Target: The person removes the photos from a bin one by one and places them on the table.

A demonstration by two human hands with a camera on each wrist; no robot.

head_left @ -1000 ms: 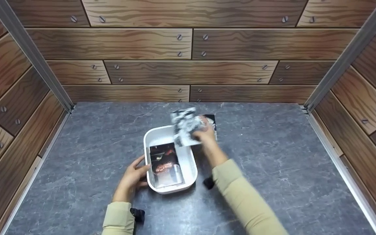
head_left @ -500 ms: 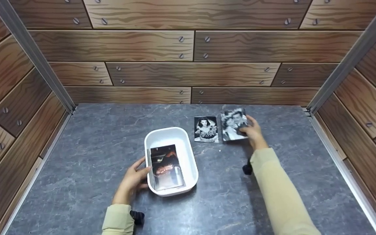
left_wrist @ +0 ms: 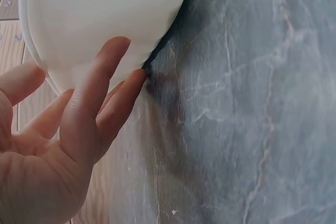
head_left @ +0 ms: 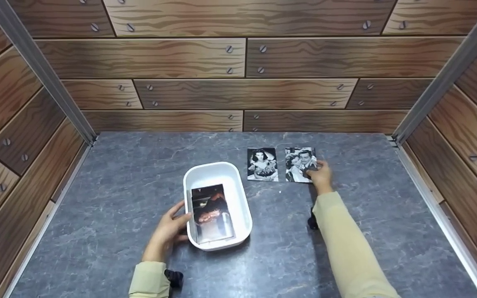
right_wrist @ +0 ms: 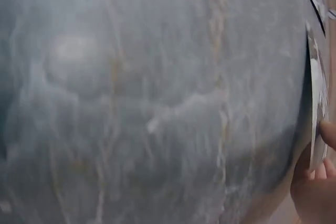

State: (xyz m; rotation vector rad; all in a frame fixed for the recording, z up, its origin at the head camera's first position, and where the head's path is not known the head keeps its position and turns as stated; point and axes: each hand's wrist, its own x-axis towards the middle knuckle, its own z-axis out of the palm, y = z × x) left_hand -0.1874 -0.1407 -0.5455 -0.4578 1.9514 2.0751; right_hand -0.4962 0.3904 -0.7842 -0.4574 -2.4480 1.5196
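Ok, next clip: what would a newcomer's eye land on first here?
Probably the white tub at the middle of the grey table, with a dark photo inside and the left hand against its side. Behind it to the right lie two black-and-white photos, the right hand on the farther one.

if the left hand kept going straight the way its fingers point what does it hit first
The left hand already has its straight fingers against the side wall of the white tub, so that wall is what it meets first. The colour photo inside the tub lies just past it.
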